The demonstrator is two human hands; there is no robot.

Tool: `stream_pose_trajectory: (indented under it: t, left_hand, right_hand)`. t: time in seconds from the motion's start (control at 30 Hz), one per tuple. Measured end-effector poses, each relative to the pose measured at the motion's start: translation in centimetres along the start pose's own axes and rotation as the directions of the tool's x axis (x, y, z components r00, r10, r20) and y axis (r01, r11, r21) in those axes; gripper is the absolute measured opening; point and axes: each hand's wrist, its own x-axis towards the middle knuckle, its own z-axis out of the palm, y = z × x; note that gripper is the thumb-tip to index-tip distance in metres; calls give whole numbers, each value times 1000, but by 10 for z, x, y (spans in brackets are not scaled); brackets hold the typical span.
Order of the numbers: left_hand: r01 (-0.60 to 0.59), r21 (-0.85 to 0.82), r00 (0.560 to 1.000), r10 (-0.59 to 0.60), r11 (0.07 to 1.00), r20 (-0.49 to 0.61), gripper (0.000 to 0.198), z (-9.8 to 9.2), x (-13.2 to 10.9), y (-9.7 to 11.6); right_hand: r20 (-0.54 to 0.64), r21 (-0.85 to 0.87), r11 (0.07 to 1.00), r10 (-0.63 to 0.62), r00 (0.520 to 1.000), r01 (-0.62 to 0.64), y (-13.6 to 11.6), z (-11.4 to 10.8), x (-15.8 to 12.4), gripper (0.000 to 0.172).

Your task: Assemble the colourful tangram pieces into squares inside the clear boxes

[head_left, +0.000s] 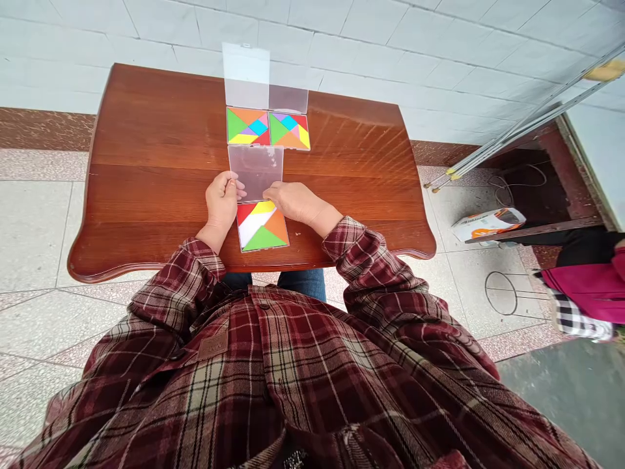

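Note:
An open tangram box (263, 242) lies near the front edge of the table, with red, yellow, orange and green pieces around a white area in its tray. Its clear lid (256, 166) is swung up on the far side. My left hand (222, 200) pinches the lid's left edge, its fingertips showing through the plastic. At the lid's lower right corner, by the hinge, my right hand (295, 202) has its fingers closed; whatever they hold is hidden. Beyond the lid, two more open tangram boxes sit side by side, the left one (237, 122) and the right one (293, 135), both filled with coloured pieces.
The brown wooden table (156, 163) has a curved front edge and stands by a tiled wall (161, 26). On the right are metal poles (488, 143), a white and orange bag (488, 223), a wire ring (500, 293) and magenta cloth (586, 286).

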Motion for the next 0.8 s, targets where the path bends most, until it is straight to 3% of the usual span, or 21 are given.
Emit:
stream_pose_trajectory:
  t: [0.2,0.4,0.8]
  left_hand:
    - [-5,16,1000,5,1000,-2,12,0,-1,2]
    - [-19,28,1000,18,999,7,15,-1,0,0]
    - [-20,31,1000,19,999,10,16,-1,0,-1]
  right_hand:
    - [-44,40,998,58,997,-56,-6,0,-5,31]
    - [-14,19,998,58,998,-58,-19,4,-4,30]
    - [-27,14,998,67,997,-67,-15,13,-5,26]
